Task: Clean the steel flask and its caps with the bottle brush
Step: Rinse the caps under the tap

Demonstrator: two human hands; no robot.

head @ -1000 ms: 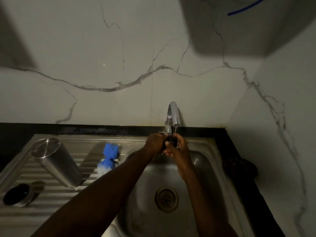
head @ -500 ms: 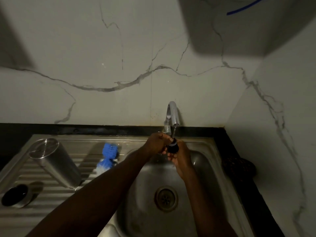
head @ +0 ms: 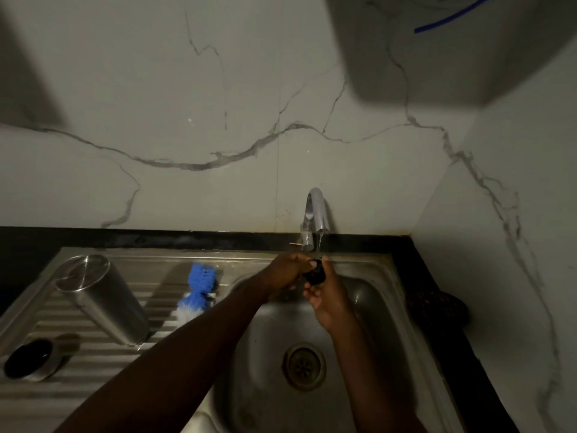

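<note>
A small black cap (head: 316,274) is under the water running from the tap (head: 317,214). My left hand (head: 285,271) and my right hand (head: 327,295) both grip it from either side over the sink basin. The steel flask (head: 103,300) stands upside down on the ribbed drainboard at the left. A steel cap with a dark inside (head: 29,359) lies in front of the flask near the left edge. The blue and white bottle brush (head: 196,290) lies on the drainboard between the flask and the basin, its lower part hidden by my left forearm.
The sink basin (head: 374,307) has a round drain (head: 304,365) in its middle. A dark scrubber-like object (head: 437,307) sits on the black counter to the right. The marble wall rises just behind the tap, and a side wall closes the right.
The hands turned the black cap slightly under the water; the cap shows more between the fingers now. Flask, steel cap and brush have not moved.
</note>
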